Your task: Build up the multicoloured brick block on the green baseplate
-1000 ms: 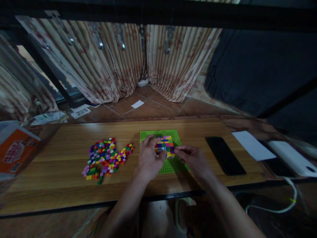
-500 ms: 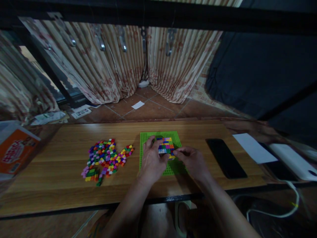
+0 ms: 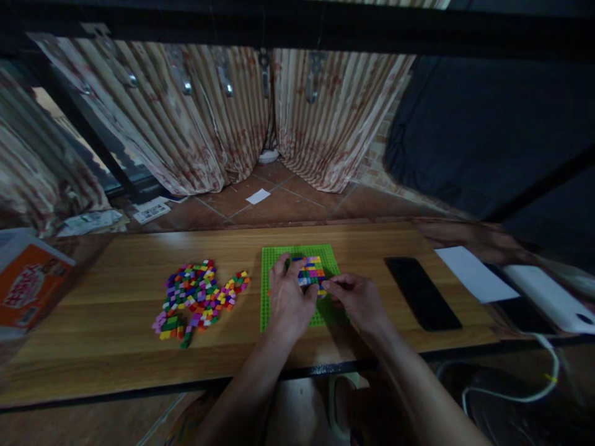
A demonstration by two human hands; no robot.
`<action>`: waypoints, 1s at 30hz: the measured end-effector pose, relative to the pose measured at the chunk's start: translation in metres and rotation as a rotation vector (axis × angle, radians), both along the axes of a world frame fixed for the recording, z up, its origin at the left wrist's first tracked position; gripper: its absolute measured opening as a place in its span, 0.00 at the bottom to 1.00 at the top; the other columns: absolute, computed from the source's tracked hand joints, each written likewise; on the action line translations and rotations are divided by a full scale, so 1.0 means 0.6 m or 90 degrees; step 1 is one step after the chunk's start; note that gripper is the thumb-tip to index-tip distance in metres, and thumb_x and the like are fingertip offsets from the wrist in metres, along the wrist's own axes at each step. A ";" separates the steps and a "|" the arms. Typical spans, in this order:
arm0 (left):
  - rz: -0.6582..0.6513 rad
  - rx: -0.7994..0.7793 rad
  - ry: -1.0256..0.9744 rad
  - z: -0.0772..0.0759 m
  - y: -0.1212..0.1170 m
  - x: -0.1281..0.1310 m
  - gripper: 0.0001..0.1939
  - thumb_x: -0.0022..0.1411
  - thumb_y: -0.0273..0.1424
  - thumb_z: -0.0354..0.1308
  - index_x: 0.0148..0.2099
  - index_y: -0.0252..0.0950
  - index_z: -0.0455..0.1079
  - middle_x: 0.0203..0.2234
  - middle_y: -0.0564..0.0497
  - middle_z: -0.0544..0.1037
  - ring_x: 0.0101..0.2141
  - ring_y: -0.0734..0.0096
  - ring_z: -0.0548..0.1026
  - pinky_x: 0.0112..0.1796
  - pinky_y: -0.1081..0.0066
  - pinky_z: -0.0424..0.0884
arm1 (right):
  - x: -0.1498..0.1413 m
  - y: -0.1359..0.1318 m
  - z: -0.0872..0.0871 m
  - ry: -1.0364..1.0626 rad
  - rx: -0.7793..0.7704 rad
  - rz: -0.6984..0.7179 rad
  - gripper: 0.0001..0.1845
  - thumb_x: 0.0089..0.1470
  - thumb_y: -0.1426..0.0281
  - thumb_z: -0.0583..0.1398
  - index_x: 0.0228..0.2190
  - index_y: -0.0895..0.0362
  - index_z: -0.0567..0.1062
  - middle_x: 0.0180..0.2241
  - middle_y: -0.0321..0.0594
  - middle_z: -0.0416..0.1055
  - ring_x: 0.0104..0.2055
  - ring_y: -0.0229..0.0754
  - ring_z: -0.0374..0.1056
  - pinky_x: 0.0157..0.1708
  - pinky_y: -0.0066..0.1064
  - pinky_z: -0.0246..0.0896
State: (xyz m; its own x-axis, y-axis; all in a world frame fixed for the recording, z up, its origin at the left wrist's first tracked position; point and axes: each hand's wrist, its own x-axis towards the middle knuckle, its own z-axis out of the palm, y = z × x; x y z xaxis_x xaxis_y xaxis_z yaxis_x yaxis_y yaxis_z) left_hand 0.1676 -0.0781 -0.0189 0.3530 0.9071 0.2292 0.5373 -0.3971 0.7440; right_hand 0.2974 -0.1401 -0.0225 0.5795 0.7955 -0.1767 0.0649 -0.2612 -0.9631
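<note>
A patch of small multicoloured toy bricks (image 3: 313,271) sits on a green studded baseplate (image 3: 329,251) on the wooden table. My left hand (image 3: 289,296) lies over the patch's left side, its fingers along the far left edge and its thumb at the near edge, closed around the bricks. From the right, my right hand (image 3: 356,296) pinches at the patch's near right corner, where a small toy brick lies at the fingertips; the fingers partly hide it. To the left, a loose pile of toy bricks (image 3: 195,291) in many colours is spread on the table.
A black phone (image 3: 423,294) lies right of the baseplate. Beyond it are a white sheet (image 3: 474,272) and a white device (image 3: 548,297) with a cable. An orange and clear box (image 3: 32,282) stands at the far left. The table's dark front edge (image 3: 325,370) runs below my forearms.
The view has shifted slightly. My left hand stays over the brick patch, and my right fingertips remain at its right edge with barely any movement.
</note>
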 end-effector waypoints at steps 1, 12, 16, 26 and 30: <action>0.001 0.001 -0.002 0.000 0.000 0.000 0.21 0.54 0.27 0.60 0.52 0.37 0.70 0.58 0.43 0.59 0.58 0.53 0.61 0.58 0.54 0.62 | 0.000 0.000 0.000 0.011 0.000 0.004 0.22 0.34 0.52 0.69 0.21 0.58 0.77 0.17 0.35 0.68 0.19 0.35 0.60 0.20 0.28 0.56; -0.023 0.012 -0.007 0.004 -0.002 -0.008 0.23 0.54 0.28 0.60 0.53 0.39 0.69 0.57 0.44 0.61 0.58 0.53 0.61 0.58 0.52 0.61 | 0.013 -0.006 0.025 0.072 -0.031 0.006 0.26 0.33 0.48 0.69 0.22 0.61 0.78 0.21 0.39 0.73 0.21 0.34 0.63 0.20 0.26 0.58; -0.031 -0.001 -0.018 0.005 0.001 -0.014 0.22 0.54 0.28 0.60 0.53 0.39 0.69 0.58 0.45 0.61 0.59 0.54 0.62 0.58 0.53 0.61 | 0.036 -0.009 0.037 0.124 -0.013 -0.083 0.30 0.33 0.45 0.68 0.23 0.61 0.78 0.22 0.42 0.74 0.21 0.34 0.64 0.19 0.26 0.58; 0.011 -0.007 -0.073 0.019 0.013 -0.046 0.18 0.57 0.28 0.58 0.51 0.36 0.71 0.56 0.43 0.68 0.57 0.60 0.65 0.58 0.59 0.63 | 0.027 0.004 0.020 0.076 0.031 -0.101 0.23 0.32 0.52 0.70 0.23 0.59 0.78 0.22 0.40 0.74 0.22 0.35 0.64 0.20 0.26 0.60; 0.125 0.012 -0.035 0.032 0.065 -0.112 0.15 0.58 0.25 0.55 0.48 0.35 0.72 0.46 0.44 0.76 0.49 0.62 0.72 0.54 0.60 0.67 | 0.025 0.003 0.019 0.037 0.001 -0.090 0.18 0.35 0.55 0.68 0.24 0.58 0.79 0.25 0.40 0.75 0.25 0.38 0.67 0.24 0.28 0.63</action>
